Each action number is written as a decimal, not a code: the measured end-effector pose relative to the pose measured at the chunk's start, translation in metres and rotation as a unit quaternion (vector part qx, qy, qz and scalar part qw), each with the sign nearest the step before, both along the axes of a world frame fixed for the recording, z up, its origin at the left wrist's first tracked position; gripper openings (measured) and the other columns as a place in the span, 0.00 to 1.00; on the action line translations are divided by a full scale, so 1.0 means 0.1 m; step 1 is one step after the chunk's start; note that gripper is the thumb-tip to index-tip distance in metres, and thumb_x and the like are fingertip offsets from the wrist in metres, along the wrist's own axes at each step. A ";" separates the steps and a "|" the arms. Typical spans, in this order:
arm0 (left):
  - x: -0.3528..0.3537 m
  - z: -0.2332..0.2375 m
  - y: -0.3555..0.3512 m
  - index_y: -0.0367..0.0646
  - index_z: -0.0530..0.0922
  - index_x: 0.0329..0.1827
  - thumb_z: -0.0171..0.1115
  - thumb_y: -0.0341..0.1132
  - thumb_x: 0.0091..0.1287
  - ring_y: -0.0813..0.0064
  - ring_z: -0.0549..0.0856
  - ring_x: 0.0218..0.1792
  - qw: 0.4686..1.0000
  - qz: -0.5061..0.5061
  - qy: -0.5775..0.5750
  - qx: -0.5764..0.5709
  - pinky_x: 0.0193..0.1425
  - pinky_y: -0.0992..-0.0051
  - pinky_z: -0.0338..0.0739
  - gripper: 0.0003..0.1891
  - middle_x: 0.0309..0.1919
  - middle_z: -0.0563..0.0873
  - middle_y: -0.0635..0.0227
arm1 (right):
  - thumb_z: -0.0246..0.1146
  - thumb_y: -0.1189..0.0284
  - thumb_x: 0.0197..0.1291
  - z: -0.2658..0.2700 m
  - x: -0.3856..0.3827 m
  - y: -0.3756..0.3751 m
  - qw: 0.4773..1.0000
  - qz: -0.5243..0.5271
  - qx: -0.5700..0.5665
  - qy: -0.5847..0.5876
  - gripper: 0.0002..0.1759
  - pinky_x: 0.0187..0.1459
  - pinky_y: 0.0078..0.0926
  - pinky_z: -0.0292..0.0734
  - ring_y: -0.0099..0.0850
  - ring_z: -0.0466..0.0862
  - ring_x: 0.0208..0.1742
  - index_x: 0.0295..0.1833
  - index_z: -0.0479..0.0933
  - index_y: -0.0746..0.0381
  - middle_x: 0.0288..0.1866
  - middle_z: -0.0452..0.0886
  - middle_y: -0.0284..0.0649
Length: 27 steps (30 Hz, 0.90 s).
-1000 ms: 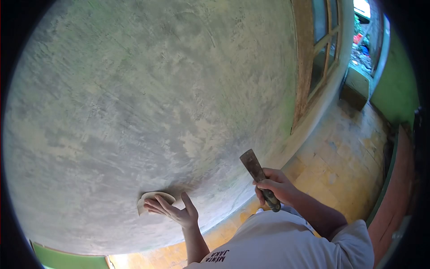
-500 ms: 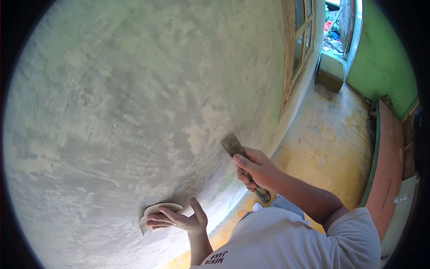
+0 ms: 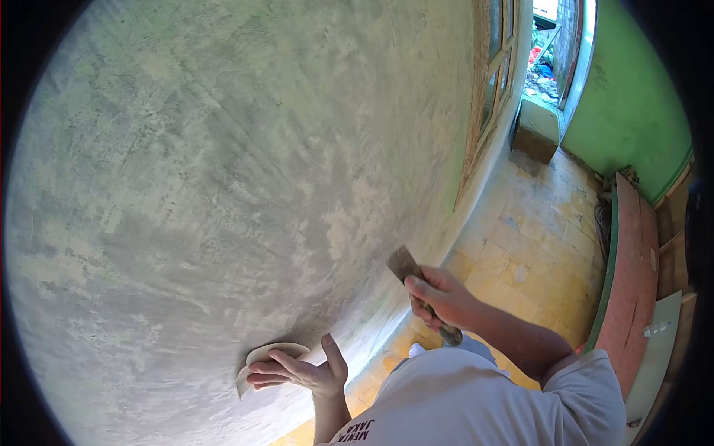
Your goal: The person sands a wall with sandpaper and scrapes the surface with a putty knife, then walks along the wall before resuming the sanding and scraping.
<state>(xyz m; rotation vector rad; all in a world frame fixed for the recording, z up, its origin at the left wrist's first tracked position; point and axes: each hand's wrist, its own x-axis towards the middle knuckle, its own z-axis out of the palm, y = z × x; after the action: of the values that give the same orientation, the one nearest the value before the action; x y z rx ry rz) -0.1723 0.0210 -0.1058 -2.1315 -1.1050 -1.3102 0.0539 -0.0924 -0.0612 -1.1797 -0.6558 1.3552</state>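
My right hand point(image 3: 444, 299) is wrapped round the handle of a putty knife point(image 3: 404, 263), its flat, stained blade tipped up and to the left in front of the wall. A thin, pale, curved plate point(image 3: 278, 349) rests on my left hand point(image 3: 316, 374) at the lower middle of the view. The fingers of that hand stretch out beneath the plate, and its thumb points up, apart from them. Both tools overlap the large wall point(image 3: 223, 186), whose surface is patchy grey and pale green with streaky smears.
A wood-framed window point(image 3: 487, 97) is set in the wall. Along the yellowish tiled floor point(image 3: 513, 245), a box point(image 3: 535, 130) stands by the bright doorway. At the right are a green wall point(image 3: 632, 104), a reddish board point(image 3: 632, 267) and a pale panel point(image 3: 654, 349).
My right hand has moved down and slightly right with the putty knife. My left hand and the plate have barely shifted. The whole view has turned a little.
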 end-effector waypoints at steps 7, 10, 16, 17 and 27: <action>-0.02 -0.01 0.00 0.36 0.42 0.76 0.58 0.52 0.63 0.47 0.23 0.73 1.000 0.001 0.011 0.003 0.67 0.44 0.12 0.47 0.75 0.33 0.42 | 0.49 0.58 0.72 0.28 0.05 0.26 0.999 -0.008 0.033 -0.020 0.16 0.16 0.20 0.63 0.18 0.65 0.13 0.35 0.63 0.58 0.17 0.66 0.32; -0.03 0.00 0.00 0.36 0.42 0.76 0.58 0.52 0.63 0.47 0.23 0.73 1.000 -0.002 0.016 0.010 0.67 0.44 0.12 0.47 0.75 0.33 0.43 | 0.49 0.58 0.72 0.19 0.01 0.09 1.000 -0.010 0.016 -0.017 0.16 0.16 0.20 0.63 0.19 0.64 0.13 0.35 0.63 0.58 0.17 0.67 0.33; -0.02 0.00 -0.01 0.36 0.41 0.76 0.57 0.53 0.63 0.47 0.23 0.73 1.000 0.004 0.022 0.006 0.67 0.44 0.12 0.48 0.74 0.32 0.43 | 0.49 0.59 0.72 0.23 0.00 0.23 1.000 -0.001 0.005 -0.017 0.17 0.13 0.19 0.62 0.18 0.64 0.10 0.34 0.64 0.59 0.15 0.67 0.31; -0.02 0.00 -0.01 0.36 0.41 0.76 0.57 0.53 0.63 0.47 0.22 0.73 1.000 0.006 0.021 0.002 0.67 0.43 0.12 0.48 0.74 0.32 0.43 | 0.49 0.59 0.72 0.36 0.03 0.31 0.999 -0.015 0.043 -0.009 0.17 0.13 0.19 0.62 0.18 0.64 0.10 0.34 0.64 0.59 0.15 0.67 0.31; -0.02 -0.02 0.01 0.37 0.41 0.76 0.56 0.52 0.64 0.41 0.22 0.72 0.999 0.012 0.031 0.007 0.65 0.41 0.12 0.47 0.73 0.31 0.38 | 0.50 0.57 0.71 -0.02 -0.08 0.07 0.998 0.028 -0.060 0.012 0.17 0.16 0.20 0.64 0.19 0.65 0.12 0.34 0.63 0.58 0.16 0.66 0.33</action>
<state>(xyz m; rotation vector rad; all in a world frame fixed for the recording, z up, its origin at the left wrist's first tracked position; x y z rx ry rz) -0.1741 0.0220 -0.1074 -2.1275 -1.0912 -1.2285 0.0458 -0.0854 -0.0630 -1.2469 -0.6017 1.4699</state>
